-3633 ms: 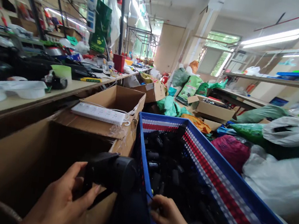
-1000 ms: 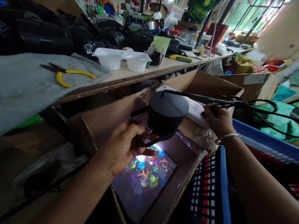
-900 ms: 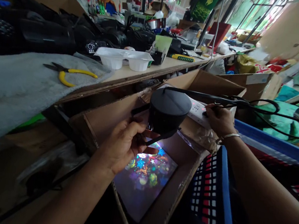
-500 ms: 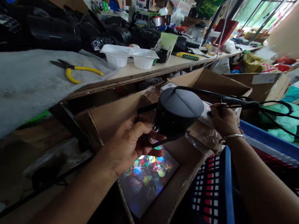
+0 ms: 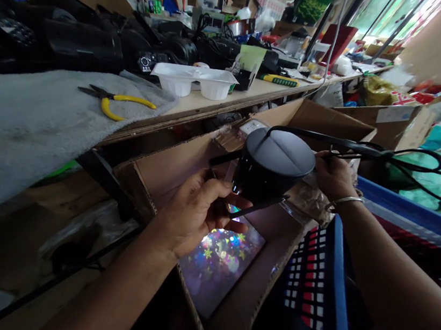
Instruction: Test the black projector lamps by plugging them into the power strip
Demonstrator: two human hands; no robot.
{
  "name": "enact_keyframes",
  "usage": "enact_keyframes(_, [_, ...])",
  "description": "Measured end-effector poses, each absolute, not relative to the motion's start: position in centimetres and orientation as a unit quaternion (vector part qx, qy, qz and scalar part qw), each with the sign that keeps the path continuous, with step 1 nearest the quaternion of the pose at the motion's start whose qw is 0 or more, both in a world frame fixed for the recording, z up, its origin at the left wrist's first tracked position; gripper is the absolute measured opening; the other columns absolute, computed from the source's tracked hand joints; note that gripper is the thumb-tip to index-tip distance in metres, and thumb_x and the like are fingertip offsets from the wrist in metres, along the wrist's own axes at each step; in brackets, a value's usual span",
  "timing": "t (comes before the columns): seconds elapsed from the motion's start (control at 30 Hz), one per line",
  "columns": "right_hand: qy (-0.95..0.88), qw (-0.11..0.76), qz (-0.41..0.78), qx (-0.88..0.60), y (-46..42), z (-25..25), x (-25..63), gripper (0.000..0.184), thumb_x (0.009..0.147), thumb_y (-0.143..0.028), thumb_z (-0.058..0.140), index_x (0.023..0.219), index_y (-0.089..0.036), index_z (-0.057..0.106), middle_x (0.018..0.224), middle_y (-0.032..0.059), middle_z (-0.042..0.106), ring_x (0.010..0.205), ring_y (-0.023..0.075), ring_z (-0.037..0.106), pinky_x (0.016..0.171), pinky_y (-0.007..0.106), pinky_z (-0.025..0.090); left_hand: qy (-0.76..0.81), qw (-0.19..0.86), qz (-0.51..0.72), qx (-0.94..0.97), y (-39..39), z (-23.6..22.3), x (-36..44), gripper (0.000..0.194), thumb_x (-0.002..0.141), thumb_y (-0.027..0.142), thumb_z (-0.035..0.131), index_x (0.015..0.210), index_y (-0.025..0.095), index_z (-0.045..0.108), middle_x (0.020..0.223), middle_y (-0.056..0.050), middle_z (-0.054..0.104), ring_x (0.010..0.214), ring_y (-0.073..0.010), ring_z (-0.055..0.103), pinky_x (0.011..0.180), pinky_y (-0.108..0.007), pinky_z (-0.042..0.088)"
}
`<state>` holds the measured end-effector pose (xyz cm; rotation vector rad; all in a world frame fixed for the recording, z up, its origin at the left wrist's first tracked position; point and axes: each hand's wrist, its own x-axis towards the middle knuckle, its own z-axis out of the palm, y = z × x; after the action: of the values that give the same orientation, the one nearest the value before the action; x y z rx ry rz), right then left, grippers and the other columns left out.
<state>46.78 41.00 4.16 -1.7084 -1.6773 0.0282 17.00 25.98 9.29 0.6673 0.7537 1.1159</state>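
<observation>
A black round projector lamp (image 5: pixel 275 164) hangs tilted over an open cardboard box (image 5: pixel 171 172), its U-shaped bracket gripped by my left hand (image 5: pixel 202 206). Coloured light with snowflake shapes falls on a pale sheet (image 5: pixel 216 273) on the box bottom. From the lamp's back a black cable (image 5: pixel 325 140) runs right into a loose bundle. My right hand (image 5: pixel 335 176) is closed at the cable, to the right of the lamp; its fingertips are partly hidden. Behind the lamp, a white socket block (image 5: pixel 252 128) sits on the box's far end.
Yellow-handled pliers (image 5: pixel 120 104) lie on a grey cloth (image 5: pixel 48 115) on the workbench. A white plastic tray (image 5: pixel 195 80) stands near the bench edge. At right is a blue basket (image 5: pixel 336 288); black devices (image 5: pixel 82 41) crowd the back left.
The lamp has shifted slightly right relative to the box, with my left hand on its bracket. The projected light pattern has changed in colour and shapes. My right hand has barely moved.
</observation>
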Motion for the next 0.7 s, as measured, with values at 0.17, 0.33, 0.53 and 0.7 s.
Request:
enact_keyframes(0.17, [-0.664, 0.371, 0.009, -0.649, 41.5, 3.7, 47.2, 0.007, 0.079, -0.023, 0.043, 0.076, -0.019, 0.049, 0.082, 0.0096, 0.058, 0.078, 0.0197, 0.052, 0.076, 0.031, 0.04, 0.345, 0.728, 0.504, 0.312, 26.0, 9.5, 17.1, 0.012, 0.072, 0.015, 0.053, 0.083, 0.016, 0.049, 0.062, 0.0, 0.063, 0.038, -0.004, 0.043, 0.048, -0.028, 0.052])
enact_keyframes(0.33, [-0.665, 0.369, -0.001, -0.649, 41.6, 3.6, 47.4, 0.011, 0.078, -0.026, 0.043, 0.078, -0.019, 0.05, 0.081, 0.0109, 0.058, 0.077, 0.0215, 0.052, 0.074, 0.033, 0.041, 0.35, 0.726, 0.503, 0.312, 25.9, 9.7, 17.2, 0.014, 0.071, 0.016, 0.053, 0.084, 0.017, 0.05, 0.066, -0.002, 0.065, 0.038, -0.0042, 0.044, 0.048, -0.028, 0.052])
enact_keyframes(0.53, [-0.664, 0.361, -0.005, -0.655, 41.7, 3.6, 47.6, 0.012, 0.076, -0.028, 0.044, 0.078, -0.019, 0.051, 0.081, 0.0109, 0.058, 0.076, 0.0212, 0.052, 0.075, 0.034, 0.042, 0.347, 0.729, 0.504, 0.307, 25.9, 9.7, 17.3, 0.014, 0.07, 0.017, 0.055, 0.083, 0.015, 0.053, 0.07, -0.005, 0.064, 0.048, -0.0099, 0.053, 0.049, -0.03, 0.054])
enact_keyframes(0.7, [-0.668, 0.365, -0.006, -0.649, 42.1, 3.0, 48.1, 0.02, 0.076, -0.032, 0.042, 0.084, -0.017, 0.053, 0.083, 0.0115, 0.059, 0.078, 0.0225, 0.054, 0.074, 0.036, 0.044, 0.341, 0.726, 0.507, 0.316, 25.9, 9.9, 17.3, 0.015, 0.069, 0.015, 0.055, 0.085, 0.016, 0.052, 0.065, -0.001, 0.06, 0.052, -0.011, 0.054, 0.048, -0.027, 0.053])
